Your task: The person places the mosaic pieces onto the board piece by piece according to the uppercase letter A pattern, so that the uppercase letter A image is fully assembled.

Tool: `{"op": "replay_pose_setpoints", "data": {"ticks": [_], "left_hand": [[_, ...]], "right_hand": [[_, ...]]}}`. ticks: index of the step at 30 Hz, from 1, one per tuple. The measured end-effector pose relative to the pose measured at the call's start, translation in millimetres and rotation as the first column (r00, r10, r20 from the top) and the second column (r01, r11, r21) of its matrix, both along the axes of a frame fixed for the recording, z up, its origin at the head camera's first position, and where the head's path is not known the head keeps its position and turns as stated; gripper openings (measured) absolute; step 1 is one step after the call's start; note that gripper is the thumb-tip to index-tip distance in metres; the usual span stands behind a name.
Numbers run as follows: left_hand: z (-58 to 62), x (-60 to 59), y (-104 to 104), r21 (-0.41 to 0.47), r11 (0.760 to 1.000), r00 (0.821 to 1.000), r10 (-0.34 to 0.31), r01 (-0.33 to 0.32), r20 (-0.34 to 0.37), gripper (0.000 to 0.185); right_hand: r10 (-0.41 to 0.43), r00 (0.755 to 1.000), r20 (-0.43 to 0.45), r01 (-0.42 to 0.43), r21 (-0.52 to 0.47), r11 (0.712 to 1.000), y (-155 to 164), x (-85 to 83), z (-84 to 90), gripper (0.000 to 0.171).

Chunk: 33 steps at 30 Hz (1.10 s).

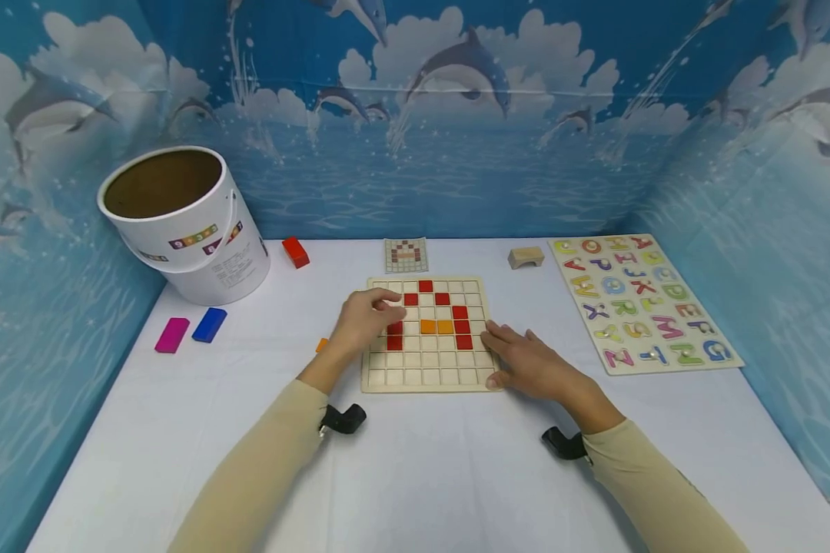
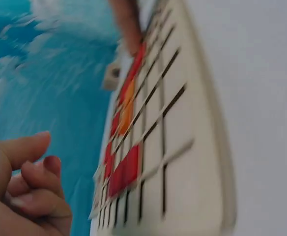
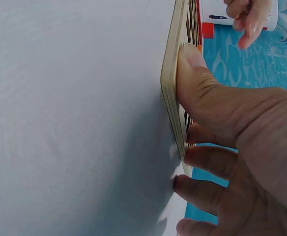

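Note:
A wooden grid board [image 1: 415, 378] lies on the table, with several red tiles [image 1: 463, 342] and two orange tiles [image 1: 445, 327] set in its squares. Over the board's left part hovers my left hand [image 1: 363, 319], thumb and forefinger apart, the other fingers loosely bent. Nothing shows between its fingers in the left wrist view [image 2: 30, 189]. My right hand [image 1: 529, 365] rests along the board's right edge, its thumb [image 3: 192, 73] on the near corner and its fingers spread. Behind the board lies a small pattern card [image 1: 406, 256] with a printed grid.
A white bucket [image 1: 214, 246] stands back left. Near it lie red [image 1: 295, 252], blue [image 1: 210, 325] and magenta [image 1: 172, 335] blocks. An orange piece [image 1: 321, 345] is partly behind my left wrist. Right are a wooden arch block [image 1: 526, 257] and an alphabet board [image 1: 636, 307]. Dolphin-printed curtains [image 1: 449, 177] surround the table.

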<state>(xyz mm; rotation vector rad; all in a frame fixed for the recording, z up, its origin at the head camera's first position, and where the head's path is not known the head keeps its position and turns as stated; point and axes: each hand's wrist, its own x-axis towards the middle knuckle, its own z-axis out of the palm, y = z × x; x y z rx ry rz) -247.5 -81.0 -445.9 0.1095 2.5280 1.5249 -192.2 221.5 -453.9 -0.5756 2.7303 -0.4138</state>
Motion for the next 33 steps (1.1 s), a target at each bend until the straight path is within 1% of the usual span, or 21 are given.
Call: {"op": "replay_pose_setpoints", "data": {"ticks": [2,4,5,8,10,12,15,19,21,23,26,28,30,33], "left_hand": [[4.3,0.6,-23,0.039,0.998,0.999,0.042,-0.043,0.019,0.038],[5.5,3.4,-48,0.040,0.997,0.997,0.066,-0.067,0.043,0.041],[4.6,4.9,-60,0.011,0.997,0.996,0.074,-0.075,0.054,0.042],[-0.3,12.4,-89,-0.066,0.994,0.988,0.091,-0.083,0.121,0.045],[-5.6,17.4,-102,-0.114,0.991,0.983,0.093,-0.076,0.159,0.048],[-11.3,21.8,-110,-0.153,0.986,0.980,0.093,-0.065,0.178,0.049],[-18.7,26.5,-112,-0.233,0.971,0.984,0.084,-0.046,0.154,0.048],[-23.5,29.5,-107,-0.350,0.936,0.992,0.083,-0.045,0.095,0.039],[-24.7,29.9,-104,-0.384,0.922,0.994,0.082,-0.048,0.073,0.034],[-25.1,30.1,-103,-0.395,0.917,0.995,0.083,-0.054,0.057,0.030],[-24.6,30.2,-103,-0.383,0.922,0.996,0.086,-0.065,0.037,0.026],[-23.1,29.9,-103,-0.354,0.933,0.997,0.077,-0.067,0.016,0.023],[-21.3,29.4,-102,-0.298,0.952,0.997,0.071,-0.067,0.002,0.022],[-19.2,27.7,-97,-0.177,0.983,0.999,0.051,-0.050,0.000,0.024]], "right_hand": [[-0.007,1.000,0.000,0.007,0.006,1.000,0,-0.2,0.6,0.086],[-0.011,1.000,0.004,0.011,0.011,1.000,0,-0.8,0.6,0.086],[-0.012,1.000,0.006,0.012,0.013,1.000,0,-1.0,0.5,0.087],[-0.013,1.000,0.011,0.013,0.013,1.000,2,-1.2,0.0,0.087],[-0.012,1.000,0.014,0.012,0.007,1.000,2,-1.0,-0.4,0.087],[-0.010,1.000,0.014,0.010,0.005,1.000,2,-0.8,-0.8,0.088],[-0.013,1.000,0.017,0.013,0.007,1.000,2,-0.6,-1.5,0.088],[-0.013,1.000,0.014,0.013,0.006,1.000,2,-0.4,-2.4,0.087],[-0.013,1.000,0.014,0.013,0.002,1.000,2,-0.6,-2.7,0.087],[-0.015,1.000,0.017,0.015,-0.001,1.000,2,-0.9,-2.8,0.087],[-0.019,1.000,0.022,0.019,-0.001,1.000,2,-1.2,-2.5,0.088],[-0.019,1.000,0.024,0.019,-0.001,1.000,2,-1.5,-2.3,0.089],[-0.015,1.000,0.023,0.015,-0.002,1.000,2,-1.6,-2.2,0.089],[-0.007,1.000,0.021,0.008,-0.008,1.000,3,-1.5,-2.9,0.089]]}}
